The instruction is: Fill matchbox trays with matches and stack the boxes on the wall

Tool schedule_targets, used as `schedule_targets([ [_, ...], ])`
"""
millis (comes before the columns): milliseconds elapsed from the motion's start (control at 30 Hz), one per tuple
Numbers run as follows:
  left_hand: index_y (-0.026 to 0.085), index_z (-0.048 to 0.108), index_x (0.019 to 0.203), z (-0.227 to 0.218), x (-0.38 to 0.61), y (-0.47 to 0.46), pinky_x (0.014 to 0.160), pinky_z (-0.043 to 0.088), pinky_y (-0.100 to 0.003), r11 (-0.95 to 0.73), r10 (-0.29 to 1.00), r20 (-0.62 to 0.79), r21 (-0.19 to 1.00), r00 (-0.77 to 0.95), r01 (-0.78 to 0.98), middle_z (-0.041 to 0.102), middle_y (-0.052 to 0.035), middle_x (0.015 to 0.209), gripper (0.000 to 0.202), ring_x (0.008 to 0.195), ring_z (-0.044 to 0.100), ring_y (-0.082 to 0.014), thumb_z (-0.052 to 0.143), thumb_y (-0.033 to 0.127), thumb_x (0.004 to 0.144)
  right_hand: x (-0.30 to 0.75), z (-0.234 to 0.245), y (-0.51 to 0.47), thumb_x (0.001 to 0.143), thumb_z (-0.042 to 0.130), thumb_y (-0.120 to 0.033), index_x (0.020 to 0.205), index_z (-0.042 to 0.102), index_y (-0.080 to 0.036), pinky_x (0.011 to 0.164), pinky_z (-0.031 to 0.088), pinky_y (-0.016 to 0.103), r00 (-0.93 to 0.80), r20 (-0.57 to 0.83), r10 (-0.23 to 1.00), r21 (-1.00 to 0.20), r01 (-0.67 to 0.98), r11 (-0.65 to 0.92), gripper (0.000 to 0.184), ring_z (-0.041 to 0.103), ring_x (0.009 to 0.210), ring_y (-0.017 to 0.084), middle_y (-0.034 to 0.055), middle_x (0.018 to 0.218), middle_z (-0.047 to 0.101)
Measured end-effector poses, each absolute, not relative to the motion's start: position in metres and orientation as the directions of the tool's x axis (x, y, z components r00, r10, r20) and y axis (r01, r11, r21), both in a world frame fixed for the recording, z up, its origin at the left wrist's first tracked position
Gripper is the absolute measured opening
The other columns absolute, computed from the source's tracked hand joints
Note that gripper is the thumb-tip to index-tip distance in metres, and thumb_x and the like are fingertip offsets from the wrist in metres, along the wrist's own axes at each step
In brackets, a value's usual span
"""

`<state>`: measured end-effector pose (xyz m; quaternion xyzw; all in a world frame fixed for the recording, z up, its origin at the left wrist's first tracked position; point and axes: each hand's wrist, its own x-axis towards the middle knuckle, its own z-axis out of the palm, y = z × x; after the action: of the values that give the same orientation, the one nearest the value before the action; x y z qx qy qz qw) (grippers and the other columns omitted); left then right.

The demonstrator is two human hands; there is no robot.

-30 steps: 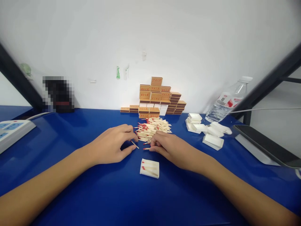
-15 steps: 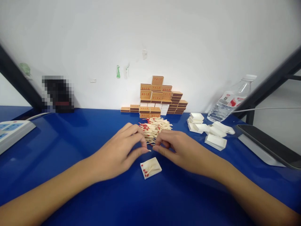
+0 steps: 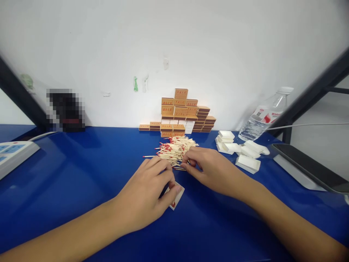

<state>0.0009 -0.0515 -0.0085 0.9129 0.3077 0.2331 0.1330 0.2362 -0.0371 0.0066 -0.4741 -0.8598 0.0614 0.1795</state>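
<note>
My left hand (image 3: 151,191) lies over a small white matchbox tray (image 3: 177,199) on the blue table (image 3: 81,174). Its fingers curl together above the tray and its thumb rests on the tray's edge. What the fingers pinch is hidden. My right hand (image 3: 209,169) reaches into the near edge of a pile of red-tipped matches (image 3: 174,150), fingers bent and pinching at the sticks. One loose match (image 3: 149,156) lies left of the pile.
Stacked orange matchboxes (image 3: 181,112) stand against the white wall. Several empty white trays (image 3: 240,151) lie at the right, by a plastic water bottle (image 3: 261,118) and a phone (image 3: 308,167). A power strip (image 3: 12,154) sits at the far left.
My left hand has drawn back from the pile and come down over the white tray, covering most of it. My right hand stays at the pile's near edge.
</note>
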Motion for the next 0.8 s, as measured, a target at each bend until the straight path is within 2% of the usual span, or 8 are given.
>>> schedule_targets([
  [100, 0.020, 0.063, 0.086, -0.008, 0.001, -0.051, 0.090, 0.041, -0.045, -0.765, 0.641, 0.348, 0.367, 0.684, 0.530, 0.065, -0.0045, 0.098, 0.031, 0.097, 0.055, -0.0234, 0.046, 0.033, 0.109, 0.237, 0.007, -0.036, 0.101, 0.057, -0.020, 0.084, 0.060, -0.019, 0.069, 0.037, 0.030, -0.483, 0.263, 0.835, -0.281, 0.790, 0.545, 0.017, 0.053, 0.073, 0.015, 0.0024, 0.085, 0.064],
  [167, 0.020, 0.062, 0.090, -0.007, 0.001, -0.052, 0.087, 0.042, -0.045, -0.748, 0.663, 0.364, 0.365, 0.654, 0.554, 0.065, -0.0046, 0.096, 0.029, 0.094, 0.055, -0.0236, 0.049, 0.040, 0.107, 0.239, 0.008, -0.035, 0.101, 0.057, -0.019, 0.086, 0.062, -0.019, 0.069, 0.038, 0.030, -0.481, 0.267, 0.835, -0.283, 0.789, 0.545, 0.015, 0.054, 0.074, 0.015, 0.0024, 0.085, 0.064],
  [300, 0.020, 0.061, 0.089, -0.007, 0.001, -0.054, 0.086, 0.045, -0.049, -0.729, 0.684, 0.354, 0.316, 0.638, 0.607, 0.065, -0.0055, 0.091, 0.046, 0.090, 0.057, -0.0274, 0.075, 0.064, 0.082, 0.244, 0.009, -0.033, 0.099, 0.061, -0.019, 0.090, 0.065, -0.019, 0.071, 0.039, 0.031, -0.491, 0.248, 0.835, -0.294, 0.783, 0.548, 0.010, 0.056, 0.077, 0.016, 0.0027, 0.086, 0.064],
  [367, 0.020, 0.061, 0.087, -0.007, 0.000, -0.055, 0.087, 0.046, -0.051, -0.742, 0.671, 0.313, 0.282, 0.672, 0.608, 0.064, -0.0060, 0.091, 0.046, 0.091, 0.058, -0.0292, 0.079, 0.061, 0.076, 0.246, 0.009, -0.032, 0.098, 0.065, -0.021, 0.091, 0.066, -0.019, 0.072, 0.040, 0.030, -0.504, 0.222, 0.834, -0.318, 0.771, 0.551, 0.007, 0.056, 0.080, 0.017, 0.0027, 0.088, 0.064],
  [533, 0.020, 0.065, 0.093, -0.009, -0.003, -0.051, 0.090, 0.048, -0.049, -0.759, 0.647, 0.235, 0.294, 0.726, 0.581, 0.065, -0.0061, 0.097, 0.018, 0.098, 0.061, -0.0289, 0.068, 0.037, 0.088, 0.248, 0.002, -0.031, 0.097, 0.071, -0.027, 0.093, 0.063, -0.020, 0.073, 0.041, 0.030, -0.532, 0.134, 0.836, -0.360, 0.760, 0.542, 0.011, 0.056, 0.083, 0.017, 0.0020, 0.091, 0.063],
  [633, 0.021, 0.068, 0.100, -0.009, -0.006, -0.046, 0.090, 0.049, -0.045, -0.767, 0.630, 0.224, 0.330, 0.744, 0.550, 0.067, -0.0056, 0.101, 0.019, 0.099, 0.063, -0.0272, 0.069, 0.038, 0.091, 0.246, -0.003, -0.029, 0.099, 0.069, -0.028, 0.095, 0.063, -0.020, 0.073, 0.041, 0.030, -0.522, 0.116, 0.845, -0.374, 0.765, 0.524, 0.011, 0.056, 0.082, 0.016, 0.0021, 0.092, 0.063],
  [800, 0.022, 0.070, 0.109, -0.005, -0.014, -0.034, 0.091, 0.051, -0.042, -0.806, 0.582, 0.269, 0.318, 0.767, 0.500, 0.069, -0.0057, 0.104, 0.035, 0.099, 0.065, -0.0260, 0.077, 0.048, 0.086, 0.242, -0.004, -0.028, 0.104, 0.059, -0.021, 0.089, 0.059, -0.019, 0.071, 0.042, 0.030, -0.540, 0.073, 0.838, -0.394, 0.756, 0.522, 0.014, 0.055, 0.080, 0.016, 0.0039, 0.093, 0.064],
])
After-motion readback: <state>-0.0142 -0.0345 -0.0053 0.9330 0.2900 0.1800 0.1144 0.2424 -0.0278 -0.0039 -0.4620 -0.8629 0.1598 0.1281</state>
